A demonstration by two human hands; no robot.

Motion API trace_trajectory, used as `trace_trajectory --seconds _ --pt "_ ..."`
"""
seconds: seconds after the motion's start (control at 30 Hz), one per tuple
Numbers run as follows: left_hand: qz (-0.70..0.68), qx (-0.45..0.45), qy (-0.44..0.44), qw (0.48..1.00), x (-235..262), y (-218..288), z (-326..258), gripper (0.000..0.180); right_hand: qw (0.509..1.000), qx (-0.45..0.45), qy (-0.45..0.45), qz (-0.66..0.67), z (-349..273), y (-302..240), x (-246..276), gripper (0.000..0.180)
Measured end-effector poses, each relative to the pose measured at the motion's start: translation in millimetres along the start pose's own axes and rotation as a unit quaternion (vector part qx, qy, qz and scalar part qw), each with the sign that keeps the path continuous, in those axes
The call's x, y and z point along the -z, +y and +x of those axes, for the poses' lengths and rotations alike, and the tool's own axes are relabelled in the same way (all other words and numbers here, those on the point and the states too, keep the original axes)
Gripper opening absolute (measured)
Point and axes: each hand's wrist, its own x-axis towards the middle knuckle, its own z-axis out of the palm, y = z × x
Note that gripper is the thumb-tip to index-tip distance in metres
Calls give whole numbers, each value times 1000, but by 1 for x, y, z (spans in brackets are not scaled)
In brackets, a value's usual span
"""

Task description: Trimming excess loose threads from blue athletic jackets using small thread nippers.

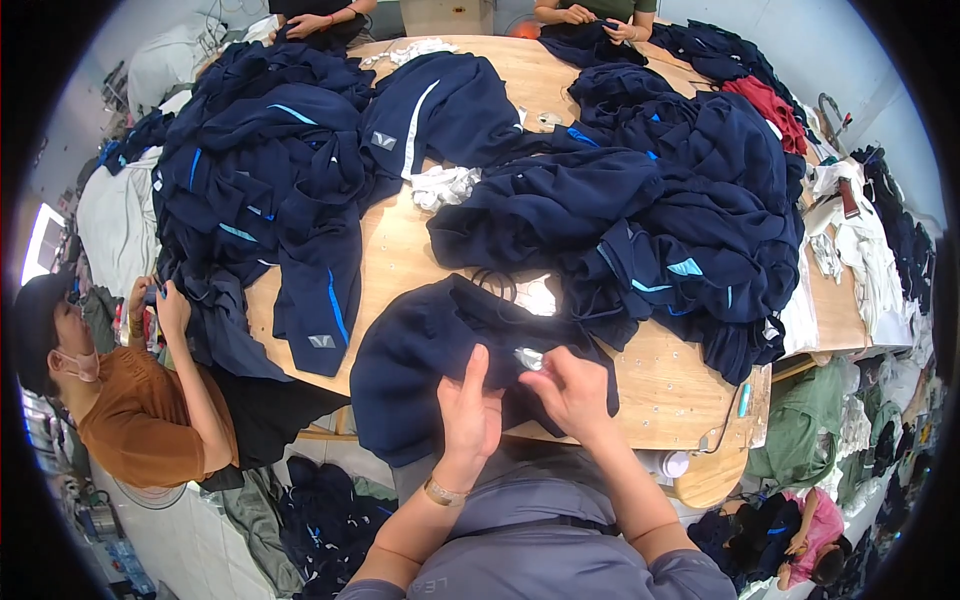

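A dark navy garment [410, 350] lies bunched at the table's near edge and hangs over it toward my lap. My left hand [470, 408] is over this garment, its thumb raised and apart from the partly hidden fingers. I see nothing held in it. To its right, my right hand [572, 395] is closed in a pinch on a small shiny silver object [529, 357] above the cloth. Its exact kind is too small to make out. Dark cords [495, 285] loop out from the garment's far side.
Navy garments with light-blue trim pile up at left [260, 150] and right [700, 190] on the wooden table [400, 240]. Crumpled white material [445, 187] lies between them. A person in brown [150, 410] works at left; two others handle dark cloth across the table.
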Motion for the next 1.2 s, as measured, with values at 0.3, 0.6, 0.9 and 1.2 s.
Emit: trace_trajectory --seconds 0.3,0.6,0.9,1.2 --pt "38 -132 7 990 6 -16 -1 14 834 -357 -33 419 6 -22 -15 11" --pt "-21 -110 22 993 5 -14 4 3 792 -402 -1 459 5 -14 -15 8" --pt "132 -231 36 963 16 -28 4 9 821 -372 -51 429 9 -16 -15 7" --pt "53 -196 4 979 15 -28 6 11 596 -442 -33 669 7 -12 -10 8"
